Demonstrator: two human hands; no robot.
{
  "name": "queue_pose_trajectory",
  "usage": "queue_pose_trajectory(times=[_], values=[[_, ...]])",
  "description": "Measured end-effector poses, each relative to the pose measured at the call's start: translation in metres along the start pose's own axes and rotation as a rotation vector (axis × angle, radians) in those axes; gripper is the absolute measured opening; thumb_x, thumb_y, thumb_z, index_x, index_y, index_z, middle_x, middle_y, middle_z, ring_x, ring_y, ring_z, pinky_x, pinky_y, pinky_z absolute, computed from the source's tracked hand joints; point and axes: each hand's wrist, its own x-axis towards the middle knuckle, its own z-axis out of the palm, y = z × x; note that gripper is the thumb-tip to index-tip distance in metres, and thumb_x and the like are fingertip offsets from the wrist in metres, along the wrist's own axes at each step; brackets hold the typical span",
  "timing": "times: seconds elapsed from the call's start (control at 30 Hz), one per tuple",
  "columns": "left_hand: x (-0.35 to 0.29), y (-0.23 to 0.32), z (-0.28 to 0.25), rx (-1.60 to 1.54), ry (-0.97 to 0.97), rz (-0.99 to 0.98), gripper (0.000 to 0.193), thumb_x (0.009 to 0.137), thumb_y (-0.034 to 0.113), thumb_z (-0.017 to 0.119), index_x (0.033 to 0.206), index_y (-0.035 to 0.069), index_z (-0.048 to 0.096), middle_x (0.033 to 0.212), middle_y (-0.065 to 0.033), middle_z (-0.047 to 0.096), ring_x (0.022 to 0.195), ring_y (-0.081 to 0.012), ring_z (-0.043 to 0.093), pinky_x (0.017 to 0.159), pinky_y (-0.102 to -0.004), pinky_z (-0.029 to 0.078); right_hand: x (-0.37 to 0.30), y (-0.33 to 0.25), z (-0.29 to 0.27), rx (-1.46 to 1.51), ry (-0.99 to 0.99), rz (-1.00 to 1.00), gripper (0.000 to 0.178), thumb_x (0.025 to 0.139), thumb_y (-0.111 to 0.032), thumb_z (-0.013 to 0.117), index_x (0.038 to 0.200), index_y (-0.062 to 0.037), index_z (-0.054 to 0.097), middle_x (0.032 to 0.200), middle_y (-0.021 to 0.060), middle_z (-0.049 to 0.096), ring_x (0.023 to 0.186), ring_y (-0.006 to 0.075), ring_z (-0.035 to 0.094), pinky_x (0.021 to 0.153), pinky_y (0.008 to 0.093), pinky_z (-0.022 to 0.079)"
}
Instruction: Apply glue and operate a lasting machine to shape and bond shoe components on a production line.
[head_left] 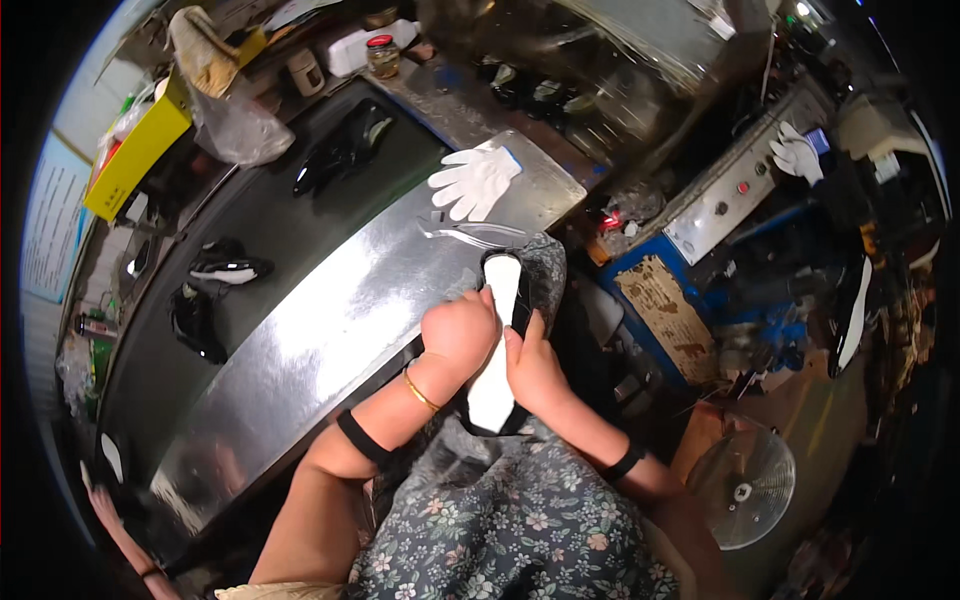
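Note:
A black shoe (490, 400) with a long white sole facing up rests lengthwise over my lap, on my dark floral apron (520, 510). My left hand (460, 335) is closed in a fist against its left edge, the fingertips hidden from view. On the other edge, my right hand (535, 370) grips the shoe's side, fingers wrapped round it and thumb on the white surface. Just beyond the shoe, a slim metal hand tool (480, 235) lies on the shiny metal tabletop (300, 300). A white knitted glove (478, 182) is spread flat past the tool.
Several black shoes (230, 268) stand on a dark belt (150, 340) to the left. A yellow box (140, 150) and a red-lidded jar (383, 58) are at the back. On the right are a control panel (720, 205) and a round fan (742, 490). Another person's hand (103, 505) shows lower left.

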Motion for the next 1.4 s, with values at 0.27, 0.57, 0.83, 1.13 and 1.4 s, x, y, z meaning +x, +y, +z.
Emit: queue_pose_trajectory(times=[0.27, 0.57, 0.83, 1.13, 1.4], values=[[-0.042, -0.009, -0.020, -0.575, -0.186, -0.085, 0.054, 0.100, 0.035, 0.037, 0.139, -0.003, 0.036, 0.112, -0.0331, 0.059, 0.095, -0.0461, 0.062, 0.079, -0.0495, 0.050, -0.006, 0.026, 0.029, 0.185, 0.281, -0.338, 0.053, 0.100, -0.028, 0.046, 0.136, 0.0085, 0.032, 0.099, 0.0375, 0.059, 0.093, 0.0524, 0.059, 0.074, 0.0525, 0.048], [0.060, -0.012, 0.016, -0.889, -0.478, -0.417, 0.075, 0.100, 0.056, 0.025, 0.113, -0.008, 0.062, 0.115, -0.0278, 0.063, 0.109, -0.0406, 0.059, 0.097, -0.0450, 0.042, 0.103, 0.018, -0.044, 0.505, 0.145, -0.049, 0.053, 0.097, -0.047, 0.039, 0.083, -0.0004, 0.059, 0.076, 0.0281, 0.063, 0.069, 0.0419, 0.065, 0.060, 0.0514, 0.050], [0.030, -0.006, -0.017, -0.423, -0.321, 0.096, 0.038, 0.102, 0.024, 0.032, 0.123, -0.003, 0.049, 0.117, -0.0281, 0.059, 0.102, -0.0446, 0.059, 0.084, -0.0474, 0.048, 0.107, -0.002, -0.019, 0.081, 0.168, -0.378, 0.021, 0.097, -0.021, 0.046, 0.095, -0.0045, 0.058, 0.089, 0.0164, 0.064, 0.086, 0.0244, 0.065, 0.075, 0.0370, 0.051], [-0.052, -0.027, -0.042, -1.707, -0.728, -0.338, 0.061, 0.085, 0.006, 0.064, 0.140, 0.004, 0.037, 0.116, -0.0104, 0.060, 0.101, -0.0234, 0.061, 0.087, -0.0370, 0.052, 0.086, -0.036, -0.062, 0.403, -0.095, -0.777, 0.041, 0.102, -0.036, 0.046, 0.121, -0.0003, 0.054, 0.114, 0.0118, 0.061, 0.108, 0.0200, 0.057, 0.094, 0.0328, 0.044], [-0.009, -0.119, -0.087, -0.049, 0.264, -0.150, 0.064, 0.076, 0.012, 0.075, 0.134, 0.001, 0.048, 0.105, -0.0187, 0.065, 0.089, -0.0270, 0.066, 0.077, -0.0367, 0.053, -0.006, 0.059, -0.423, -0.938, 0.991, -0.070, 0.035, 0.074, -0.040, 0.074, 0.093, -0.0106, 0.069, 0.093, 0.0151, 0.067, 0.089, 0.0315, 0.065, 0.078, 0.0432, 0.051]])
